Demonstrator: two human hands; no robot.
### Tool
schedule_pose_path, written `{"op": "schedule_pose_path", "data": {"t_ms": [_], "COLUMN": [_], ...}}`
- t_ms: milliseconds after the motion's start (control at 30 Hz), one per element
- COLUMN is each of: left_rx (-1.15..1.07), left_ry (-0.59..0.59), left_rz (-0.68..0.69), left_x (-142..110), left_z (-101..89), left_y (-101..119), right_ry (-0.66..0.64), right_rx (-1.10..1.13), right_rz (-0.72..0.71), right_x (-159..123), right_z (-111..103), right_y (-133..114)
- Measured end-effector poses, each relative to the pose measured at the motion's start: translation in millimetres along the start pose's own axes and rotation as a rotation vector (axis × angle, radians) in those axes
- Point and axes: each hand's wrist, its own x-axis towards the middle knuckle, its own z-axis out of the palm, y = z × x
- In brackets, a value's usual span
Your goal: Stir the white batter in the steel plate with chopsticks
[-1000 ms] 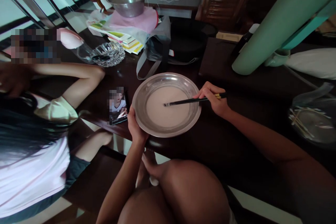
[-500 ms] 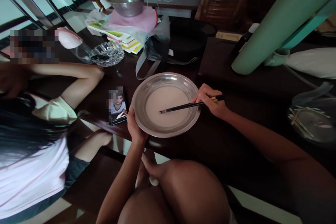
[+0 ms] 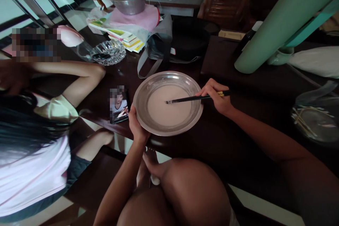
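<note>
A wide steel bowl [image 3: 143, 118] at the table's front edge contains a pale, milky liquid [image 3: 169, 114]. Its left rim is gripped by my left hand [image 3: 138, 127], with the thumb on the rim and the other fingers hidden underneath. My right hand [image 3: 216, 95] is closed around black chopsticks [image 3: 189, 99] with gold bands near the upper end. Their whitish-coated tips reach into the liquid near the bowl's middle. Just left of the bowl, a phone [image 3: 119, 107] with a lit screen stands propped up on the table.
On my left sits another person [image 3: 34, 173], arm resting on the dark table [image 3: 169, 148]. Behind the bowl are a glass ashtray [image 3: 112, 52], papers under a second steel bowl [image 3: 127, 1], and a grey-strapped bag [image 3: 161, 39]. A green cylinder [image 3: 275, 31] leans at right, near a cotton-swab container [image 3: 315, 122].
The chopstick tips moved toward the lower left in the liquid, then back up to the right, my right hand moving with them. My left hand keeps its hold on the bowl.
</note>
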Motion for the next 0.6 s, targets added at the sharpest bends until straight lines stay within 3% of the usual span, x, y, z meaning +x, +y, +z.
{"op": "schedule_pose_path", "data": {"t_ms": [200,400,600], "left_rx": [-0.054,-0.136,-0.161], "left_ry": [-0.106,-0.179,-0.269], "left_rz": [0.046,0.033,0.073], "left_x": [2.2,5.2,7.0], "left_z": [-0.8,-0.2,5.9], "left_y": [-2.9,-7.6,-7.2], "right_ry": [-0.097,0.032,-0.101], "right_rx": [-0.013,0.018,-0.043], "right_rz": [-0.023,-0.011,-0.082], "right_x": [-1.6,0.2,-1.7], "right_z": [2.5,2.5,7.0], "right_y": [-2.3,-2.5,-7.0]}}
